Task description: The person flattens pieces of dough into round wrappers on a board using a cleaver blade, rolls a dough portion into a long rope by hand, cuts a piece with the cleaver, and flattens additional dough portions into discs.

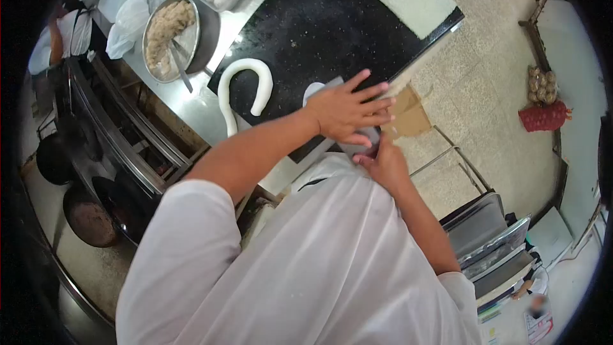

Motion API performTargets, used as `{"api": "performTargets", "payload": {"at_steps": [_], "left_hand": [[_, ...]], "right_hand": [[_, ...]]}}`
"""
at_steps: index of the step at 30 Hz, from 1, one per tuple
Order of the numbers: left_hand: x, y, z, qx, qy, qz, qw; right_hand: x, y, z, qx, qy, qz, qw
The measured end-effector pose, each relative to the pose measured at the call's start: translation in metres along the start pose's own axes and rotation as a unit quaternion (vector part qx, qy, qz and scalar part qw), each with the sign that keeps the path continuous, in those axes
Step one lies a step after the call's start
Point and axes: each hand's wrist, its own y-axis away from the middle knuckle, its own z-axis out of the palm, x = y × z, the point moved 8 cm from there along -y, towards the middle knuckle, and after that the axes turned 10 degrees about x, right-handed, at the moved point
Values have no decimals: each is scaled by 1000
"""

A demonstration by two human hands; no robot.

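My left hand [351,112] is open, fingers spread, reaching across the near edge of the black worktop. Beneath it runs a grey flat object [362,137], mostly covered, so its kind is unclear. My right hand [388,163] is closed at the lower end of that object, close to the apron, with some of its fingers hidden. Beside the left wrist, a small white dough piece [311,91] shows partly on the worktop. Further left lies a long white dough rope [260,71], bent into a hook, its tail running toward the near edge.
A metal bowl of tan filling [167,32] with a spatula [181,67] stands upper left, next to a tray of dough balls [220,1]. A white sheet [418,0] covers the worktop's far right corner. Woks [89,214] sit lower left; trays [479,220] lower right. Two people are in the background.
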Motion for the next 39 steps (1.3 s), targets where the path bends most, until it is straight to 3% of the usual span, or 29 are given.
{"api": "performTargets", "payload": {"at_steps": [1,3,6,10,12,15,17,19,22,26,28,29,31,32,33,35,39], "left_hand": [[-4,-5,-7,-5,13,1,1000],[-32,-23,-19,-25,-65,-39,997],[-75,-32,-32,51,-89,-64,993],[-73,-15,-26,67,-70,-74,993],[-33,5,-15,-10,-52,-80,995],[3,-5,2,4,2,-29,1000],[-12,-25,-6,-1,-24,3,1000],[-39,-45,-17,8,-74,-45,996],[-69,-52,-32,54,-102,-75,990],[-52,-22,-29,54,-60,-86,993],[-14,14,-20,9,-33,-86,996],[-4,25,-9,-35,-1,-74,997],[-21,16,-9,-19,23,-80,996],[-34,7,-14,-18,-19,-79,997],[-42,0,-20,-20,-56,-76,995],[-65,-15,-25,1,-91,-66,994],[-80,-26,-34,67,-70,-57,994]], "right_hand": [[-4,-6,-6,-4,-2,13,1000],[-23,-36,-29,9,150,-40,988],[-57,-72,-48,-24,214,-64,974],[-47,-61,-29,-41,160,-31,986],[-3,-36,6,-23,118,-185,975],[16,-3,0,36,68,-114,991],[-3,-15,-25,67,55,-89,992],[-16,-42,-45,4,196,-34,980],[-38,-74,-60,-21,167,-61,984],[-29,-41,-32,-18,79,-80,994],[-11,-21,6,-15,79,-231,970],[-10,-24,12,-17,79,-229,970],[-29,-20,2,155,145,-369,905],[-2,-43,12,40,86,-226,970],[-10,-48,5,33,83,-210,974],[-27,-74,-16,-93,100,-26,990],[-37,-71,-24,-78,115,-1,990]]}}
